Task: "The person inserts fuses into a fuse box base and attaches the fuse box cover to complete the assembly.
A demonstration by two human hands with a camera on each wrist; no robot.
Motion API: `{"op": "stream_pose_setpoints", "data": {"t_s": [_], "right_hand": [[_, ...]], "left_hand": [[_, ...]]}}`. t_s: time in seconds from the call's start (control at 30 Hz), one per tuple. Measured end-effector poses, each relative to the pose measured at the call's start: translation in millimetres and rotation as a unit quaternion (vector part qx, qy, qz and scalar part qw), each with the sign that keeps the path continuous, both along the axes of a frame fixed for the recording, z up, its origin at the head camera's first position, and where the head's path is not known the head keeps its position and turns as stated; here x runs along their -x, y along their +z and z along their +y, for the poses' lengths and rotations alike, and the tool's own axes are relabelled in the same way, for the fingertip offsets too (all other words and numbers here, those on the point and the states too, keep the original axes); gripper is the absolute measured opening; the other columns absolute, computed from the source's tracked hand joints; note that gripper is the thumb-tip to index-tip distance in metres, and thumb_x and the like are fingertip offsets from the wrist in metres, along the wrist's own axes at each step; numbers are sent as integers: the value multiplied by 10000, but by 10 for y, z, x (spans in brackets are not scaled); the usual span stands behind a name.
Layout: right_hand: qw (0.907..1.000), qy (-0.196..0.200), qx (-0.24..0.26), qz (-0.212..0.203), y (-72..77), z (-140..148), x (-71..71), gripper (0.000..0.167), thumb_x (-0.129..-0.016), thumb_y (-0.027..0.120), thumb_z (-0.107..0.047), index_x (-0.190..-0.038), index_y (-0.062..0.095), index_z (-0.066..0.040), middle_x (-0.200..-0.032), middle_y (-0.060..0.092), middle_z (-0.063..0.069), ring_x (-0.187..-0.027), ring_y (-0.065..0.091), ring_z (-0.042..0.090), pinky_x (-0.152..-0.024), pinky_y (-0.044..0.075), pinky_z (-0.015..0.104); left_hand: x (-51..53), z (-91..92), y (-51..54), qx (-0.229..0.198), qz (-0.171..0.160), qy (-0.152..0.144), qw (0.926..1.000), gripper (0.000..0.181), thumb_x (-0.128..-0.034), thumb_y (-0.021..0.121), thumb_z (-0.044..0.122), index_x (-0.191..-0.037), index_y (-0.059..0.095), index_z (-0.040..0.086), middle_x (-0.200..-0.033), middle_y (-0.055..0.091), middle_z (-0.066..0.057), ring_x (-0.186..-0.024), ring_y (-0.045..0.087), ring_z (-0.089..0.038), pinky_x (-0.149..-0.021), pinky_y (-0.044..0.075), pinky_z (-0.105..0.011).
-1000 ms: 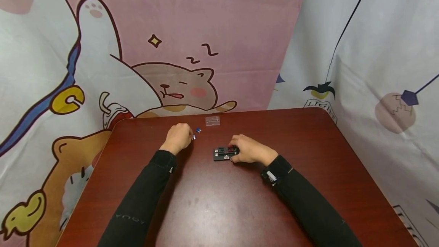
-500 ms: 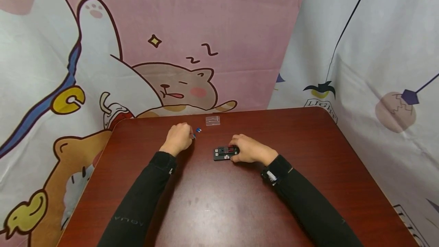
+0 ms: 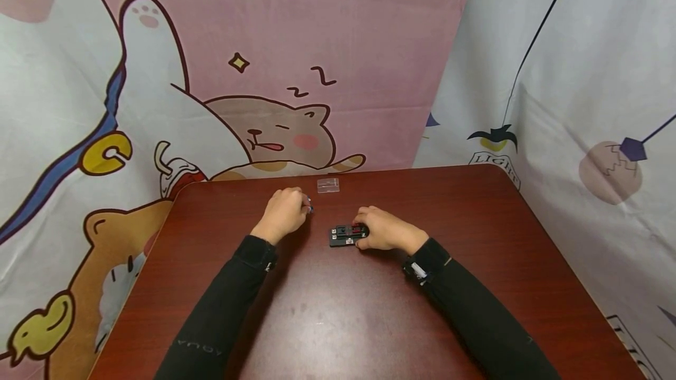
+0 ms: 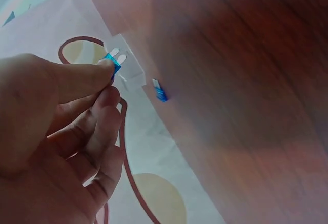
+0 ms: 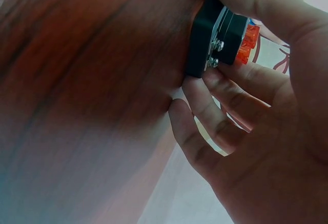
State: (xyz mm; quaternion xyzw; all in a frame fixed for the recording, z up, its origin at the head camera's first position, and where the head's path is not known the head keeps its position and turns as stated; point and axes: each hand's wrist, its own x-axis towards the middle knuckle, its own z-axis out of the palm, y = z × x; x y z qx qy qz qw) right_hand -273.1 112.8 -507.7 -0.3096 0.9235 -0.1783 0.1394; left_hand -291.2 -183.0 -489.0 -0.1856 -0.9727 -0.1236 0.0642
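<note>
At the left of the head view, a printed backdrop [image 3: 285, 34] with cartoon animals hangs behind the desk [image 3: 327, 309], and a dark left sleeve [image 3: 211, 304] comes up from the lower edge. It ends in the left hand [image 3: 285, 211], a little left of the frame's middle. That hand's grip pinches a small blue piece [image 4: 116, 67] by thumb and fingertips, with two pale prongs pointing toward the top of the left wrist view. A second blue piece [image 4: 161, 93] lies on the desk near the middle of that view; in the head view the two are too small to tell apart surely. A clear plastic box [image 3: 328, 185] sits near the desk's far edge, above the frame's center. Below it, on the desk, is a black block [image 3: 340, 236] carrying orange-red parts [image 5: 248, 44] and silver screws [image 5: 219, 45]. The right hand [image 3: 388, 230] has its grip on the block's right end, thumb on one side and fingers on the other. A dark right sleeve [image 3: 480, 315] runs to the lower right, and white printed cloth [image 3: 597, 87] fills the upper right.
</note>
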Motion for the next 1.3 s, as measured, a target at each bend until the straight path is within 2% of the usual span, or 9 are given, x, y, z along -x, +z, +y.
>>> {"op": "stream_pose_setpoints", "data": {"t_s": [0.17, 0.3, 0.63, 0.87, 1.07, 1.3], "right_hand": [[10000, -15, -24, -38, 3, -1, 3, 569, -944, 856, -358, -1433, 705, -110, -1353, 642, 26, -1168, 565, 192, -1038, 521, 399], [10000, -19, -63, -71, 8, -1, 2, 571, -952, 852, -369, -1439, 701, -111, -1372, 637, 30, -1183, 565, 197, -1054, 521, 405], [10000, 27, -22, -35, 18, -9, -3, 569, -954, 857, -365, -1430, 703, -93, -1347, 648, 35, -1166, 572, 196, -1045, 529, 420], [9999, 95, -37, 94, 1, -7, 26, 551, -942, 869, -362, -1403, 720, -98, -1291, 655, 13, -1135, 578, 178, -1012, 531, 402], [9999, 37, -109, 63, -5, -2, 23, 583, -949, 862, -391, -1434, 707, -107, -1331, 651, 18, -1147, 577, 178, -1018, 535, 398], [9999, 39, -97, 21, -1, -3, 20, 585, -949, 862, -375, -1441, 700, -104, -1328, 643, 21, -1131, 567, 182, -990, 526, 395]], "left_hand": [[-48, 85, 75, 23, 39, -180, 9998, 79, -997, 766, 108, -987, 836, 73, -983, 750, -68, -992, 738, -304, -998, 566, -526], [-77, 166, 90, 40, 79, -339, 9994, 75, -1000, 776, 120, -987, 844, 89, -984, 749, -47, -993, 736, -284, -966, 559, -499], [-171, 351, 78, 170, 213, -726, 9970, 70, -1005, 806, 162, -999, 867, 128, -1022, 783, -39, -990, 740, -275, -923, 551, -457], [-216, 474, 105, 200, 217, -912, 9954, 67, -1012, 810, 175, -1014, 872, 148, -1066, 810, -22, -1088, 743, -264, -939, 540, -440], [-252, 562, 87, 215, 133, -1078, 9939, 72, -1015, 815, 194, -1003, 870, 149, -1012, 760, -17, -989, 719, -247, -901, 528, -423], [-279, 618, 58, 208, 81, -1123, 9934, 68, -1009, 826, 213, -1004, 868, 160, -996, 742, 3, -957, 704, -216, -896, 516, -399]]}}
